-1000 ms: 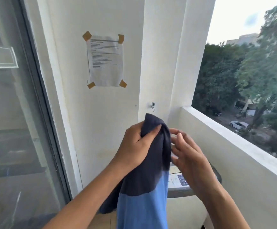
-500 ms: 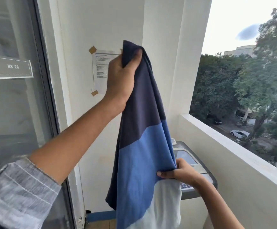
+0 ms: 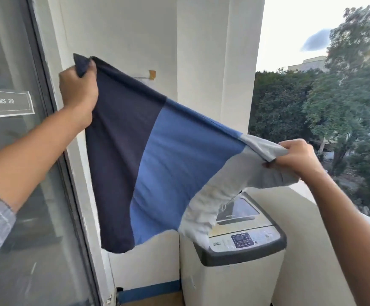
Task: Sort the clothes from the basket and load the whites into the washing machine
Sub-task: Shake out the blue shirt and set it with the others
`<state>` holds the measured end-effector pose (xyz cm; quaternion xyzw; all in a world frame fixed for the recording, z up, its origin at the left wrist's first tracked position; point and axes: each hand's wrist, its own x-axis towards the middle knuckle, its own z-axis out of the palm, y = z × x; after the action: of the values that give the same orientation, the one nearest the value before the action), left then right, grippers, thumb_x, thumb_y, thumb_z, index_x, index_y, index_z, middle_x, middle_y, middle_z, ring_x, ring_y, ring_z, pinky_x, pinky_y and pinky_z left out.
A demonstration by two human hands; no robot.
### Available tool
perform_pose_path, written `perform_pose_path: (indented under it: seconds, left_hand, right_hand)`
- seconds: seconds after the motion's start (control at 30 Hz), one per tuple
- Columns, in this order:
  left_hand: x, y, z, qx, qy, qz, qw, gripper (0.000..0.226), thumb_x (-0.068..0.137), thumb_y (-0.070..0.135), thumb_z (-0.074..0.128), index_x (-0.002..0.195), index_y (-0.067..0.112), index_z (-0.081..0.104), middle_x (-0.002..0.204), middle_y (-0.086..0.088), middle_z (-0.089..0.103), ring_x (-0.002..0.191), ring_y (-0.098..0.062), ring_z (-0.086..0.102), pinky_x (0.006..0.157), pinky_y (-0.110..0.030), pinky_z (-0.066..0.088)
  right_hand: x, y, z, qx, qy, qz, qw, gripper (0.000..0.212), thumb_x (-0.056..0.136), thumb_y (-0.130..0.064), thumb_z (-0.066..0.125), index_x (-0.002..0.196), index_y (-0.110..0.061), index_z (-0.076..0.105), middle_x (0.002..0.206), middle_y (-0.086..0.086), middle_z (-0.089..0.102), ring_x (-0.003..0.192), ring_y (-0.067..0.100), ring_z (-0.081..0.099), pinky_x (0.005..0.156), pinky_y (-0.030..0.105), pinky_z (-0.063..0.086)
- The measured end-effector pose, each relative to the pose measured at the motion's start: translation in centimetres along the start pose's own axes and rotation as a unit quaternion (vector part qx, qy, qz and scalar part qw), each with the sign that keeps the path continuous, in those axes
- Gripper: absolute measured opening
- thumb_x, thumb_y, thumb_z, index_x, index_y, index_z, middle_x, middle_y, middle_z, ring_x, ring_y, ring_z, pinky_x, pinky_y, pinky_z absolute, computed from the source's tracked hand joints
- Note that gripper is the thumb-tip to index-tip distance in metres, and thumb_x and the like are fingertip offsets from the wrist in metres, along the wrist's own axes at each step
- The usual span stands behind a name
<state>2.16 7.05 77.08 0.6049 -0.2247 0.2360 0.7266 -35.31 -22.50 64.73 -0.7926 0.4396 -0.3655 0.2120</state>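
A garment with navy, blue and white bands is stretched out in the air between my two hands. My left hand grips its navy end high at the left. My right hand pinches the white end lower at the right. Below the white part stands a top-loading washing machine with its lid shut and a control panel at the front. No basket is in view.
A glass door with a small sign fills the left. A white wall stands behind, with a taped paper mostly hidden by the garment. A low balcony parapet runs along the right, with trees beyond.
My right hand has pulled the white end out and up to the right, spreading the garment wide. My left hand has shifted left and a little lower.
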Motion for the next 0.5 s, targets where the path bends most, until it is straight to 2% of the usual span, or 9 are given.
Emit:
perform_pose_path:
  seconds: [0.07,0.17,0.23,0.27,0.3,0.37,0.43,0.5]
  left_hand:
    - [0.7,-0.4,-0.4,0.032,-0.058,-0.051,0.996,0.035,0.089,0.052,0.066,0.069,0.025,0.054,0.07,0.014,0.053,0.06,0.0,0.047,0.05,-0.018,0.035]
    - [0.8,-1.2,-1.1,0.051,-0.121,-0.091,0.987,0.019,0.089,0.041,0.073,0.091,0.022,0.067,0.089,0.006,0.065,0.078,-0.012,0.06,0.064,-0.022,0.046]
    - [0.5,-1.6,-1.7,0.044,-0.141,-0.116,0.982,0.021,0.09,0.035,0.074,0.102,0.019,0.068,0.094,0.002,0.068,0.084,-0.017,0.063,0.072,-0.025,0.05]
    - [0.4,-1.8,-1.9,0.043,-0.155,-0.129,0.979,0.02,0.09,0.034,0.074,0.102,0.018,0.069,0.095,0.001,0.07,0.084,-0.018,0.065,0.074,-0.026,0.051]
    - [0.2,-2.0,-2.0,0.045,-0.175,-0.141,0.973,0.018,0.09,0.033,0.074,0.099,0.019,0.071,0.094,0.001,0.071,0.083,-0.018,0.066,0.075,-0.027,0.052]
    - [-0.2,-1.9,-2.0,0.053,-0.222,-0.156,0.961,0.013,0.088,0.032,0.075,0.091,0.019,0.072,0.092,0.002,0.073,0.082,-0.016,0.068,0.073,-0.028,0.052]
    - [-1.0,-1.6,-1.4,0.059,-0.262,-0.154,0.951,0.012,0.088,0.031,0.076,0.091,0.02,0.074,0.095,0.003,0.075,0.088,-0.016,0.07,0.079,-0.029,0.054]
    - [-2.1,-1.2,-0.7,0.047,-0.297,-0.142,0.943,0.013,0.09,0.03,0.076,0.096,0.019,0.075,0.101,0.003,0.077,0.096,-0.016,0.07,0.087,-0.031,0.055]
  right_hand:
    - [0.1,-1.0,-1.6,0.059,-0.089,0.05,0.993,0.035,0.067,-0.016,0.094,0.082,0.004,0.07,0.074,0.008,0.051,0.075,0.021,0.046,0.064,0.033,0.036]
    - [-0.2,-1.6,-2.2,0.169,-0.11,0.11,0.973,0.031,0.069,-0.01,0.093,0.094,-0.003,0.076,0.083,0.014,0.063,0.077,0.024,0.057,0.069,0.039,0.049]
    - [-0.4,-1.8,-1.6,0.274,-0.14,0.151,0.939,0.032,0.078,-0.012,0.088,0.108,-0.004,0.077,0.098,0.016,0.074,0.088,0.029,0.069,0.086,0.047,0.057]
    - [-0.5,-2.0,-1.2,0.323,-0.171,0.169,0.916,0.029,0.086,-0.015,0.082,0.113,-0.005,0.076,0.1,0.014,0.077,0.088,0.03,0.072,0.087,0.045,0.059]
    - [-0.6,-2.3,-0.7,0.36,-0.192,0.183,0.894,0.022,0.092,-0.018,0.077,0.111,-0.007,0.075,0.094,0.011,0.078,0.082,0.026,0.074,0.079,0.041,0.062]
    - [-0.6,-2.9,0.3,0.399,-0.172,0.19,0.88,0.015,0.095,-0.023,0.075,0.101,-0.009,0.074,0.087,0.008,0.077,0.068,0.02,0.073,0.062,0.032,0.061]
    - [-0.5,-3.6,1.4,0.41,-0.1,0.142,0.895,0.021,0.094,-0.022,0.077,0.107,-0.005,0.074,0.099,0.011,0.074,0.077,0.022,0.071,0.069,0.034,0.059]
    - [-0.9,-5.0,2.1,0.415,-0.091,0.079,0.902,0.019,0.096,-0.019,0.075,0.109,-0.004,0.074,0.099,0.01,0.073,0.082,0.022,0.069,0.072,0.035,0.058]
